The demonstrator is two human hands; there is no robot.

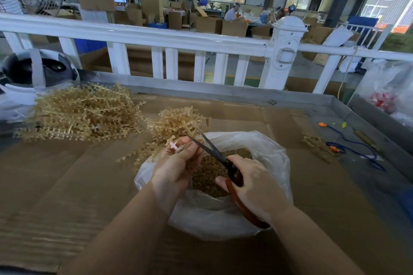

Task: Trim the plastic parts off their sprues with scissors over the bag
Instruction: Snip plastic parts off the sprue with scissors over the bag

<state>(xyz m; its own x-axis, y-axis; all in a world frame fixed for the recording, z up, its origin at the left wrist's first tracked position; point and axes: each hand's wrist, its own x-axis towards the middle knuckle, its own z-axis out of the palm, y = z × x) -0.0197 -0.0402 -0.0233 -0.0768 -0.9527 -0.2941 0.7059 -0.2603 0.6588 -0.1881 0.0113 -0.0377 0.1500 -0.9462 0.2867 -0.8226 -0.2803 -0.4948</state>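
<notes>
My left hand (176,163) grips a tan plastic sprue (176,146) just above the rim of a clear plastic bag (266,152). The bag lies open on the cardboard and holds a heap of small tan trimmed parts (207,174). My right hand (252,183) holds scissors (214,152) by their red-brown handles. The dark blades are parted, with the tips at the sprue beside my left fingers. A big pile of tan sprues (82,114) lies at the back left, and a smaller pile (178,120) sits just behind the bag.
Brown cardboard (67,174) covers the table. A white helmet (33,73) sits at the far left. A blue cord with orange clips (355,145) and a few loose sprues (315,143) lie at the right. A white railing (156,38) runs behind the table.
</notes>
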